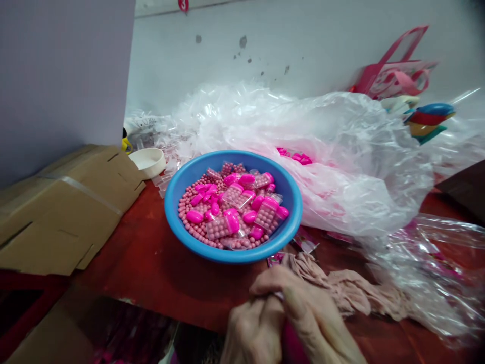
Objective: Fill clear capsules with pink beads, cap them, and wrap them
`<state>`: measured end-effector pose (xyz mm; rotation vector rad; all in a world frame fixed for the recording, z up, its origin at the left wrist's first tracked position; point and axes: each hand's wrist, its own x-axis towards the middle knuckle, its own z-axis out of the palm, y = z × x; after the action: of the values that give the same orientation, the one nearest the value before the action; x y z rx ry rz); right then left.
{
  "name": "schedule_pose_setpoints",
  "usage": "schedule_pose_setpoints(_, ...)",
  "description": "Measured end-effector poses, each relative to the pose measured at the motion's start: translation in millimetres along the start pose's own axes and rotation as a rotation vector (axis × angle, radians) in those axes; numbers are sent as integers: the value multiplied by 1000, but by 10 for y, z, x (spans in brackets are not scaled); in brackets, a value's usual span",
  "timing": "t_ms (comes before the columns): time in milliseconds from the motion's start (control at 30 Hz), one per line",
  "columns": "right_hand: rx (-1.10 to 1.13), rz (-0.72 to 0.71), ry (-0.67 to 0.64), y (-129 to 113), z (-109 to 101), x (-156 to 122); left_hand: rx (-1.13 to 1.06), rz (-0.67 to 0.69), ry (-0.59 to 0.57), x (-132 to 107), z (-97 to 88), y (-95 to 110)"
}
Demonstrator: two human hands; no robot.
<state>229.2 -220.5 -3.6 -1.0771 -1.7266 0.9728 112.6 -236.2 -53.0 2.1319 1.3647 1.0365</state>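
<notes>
At the bottom of the head view my left hand (252, 331) and my right hand (312, 308) are pressed together, fingers closed. Something pale shows in a sliver between the fingers, too hidden to name. A bright pink shape (291, 346) shows below, between the hands; I cannot tell if it is held. Just beyond them stands a blue basin (233, 257) of loose pink beads (189, 198). On the beads lie several small clear containers (220, 227) with pink caps, many filled with beads. A crumpled beige cloth (352, 290) lies beside my right hand.
Flattened cardboard (68, 202) lies on the red table (151, 263) at left, near a white round lid (148, 161). Large clear plastic bags (341, 197) fill the back and right; one holds pink pieces (294, 155). A pink tote bag (397, 76) stands against the wall.
</notes>
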Motion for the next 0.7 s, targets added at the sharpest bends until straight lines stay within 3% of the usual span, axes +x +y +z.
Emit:
schedule_pose_setpoints(100,-103,-208,179,-122,-133,336,62,155,28,302,-191,70)
schedule_pose_setpoints(167,-253,-255,254,-53,-176,582,144,288,66,539,-303,27)
schedule_pose_setpoints(233,-535,-301,258,107,-210,806,240,324,37,767,-414,-74)
schedule_pose_setpoints(300,-627,-285,216,283,-255,949,284,156,-9,950,-548,-205)
schedule_pose_setpoints(367,-646,-273,202,405,-328,965,276,-36,44,1067,-719,-347)
schedule_pose_setpoints(467,-634,-273,242,457,-492,736,248,-232,140,1141,-1000,-560)
schedule_pose_setpoints(567,-724,-275,333,547,-659,297,204,-384,97,1167,-1208,-693)
schedule_pose_setpoints(633,-897,-220,340,758,-710,-27,186,-413,104,1160,-1267,-662)
schedule_pose_setpoints(700,-1067,-185,283,1088,-692,-309,216,-356,196,1099,-1231,-502)
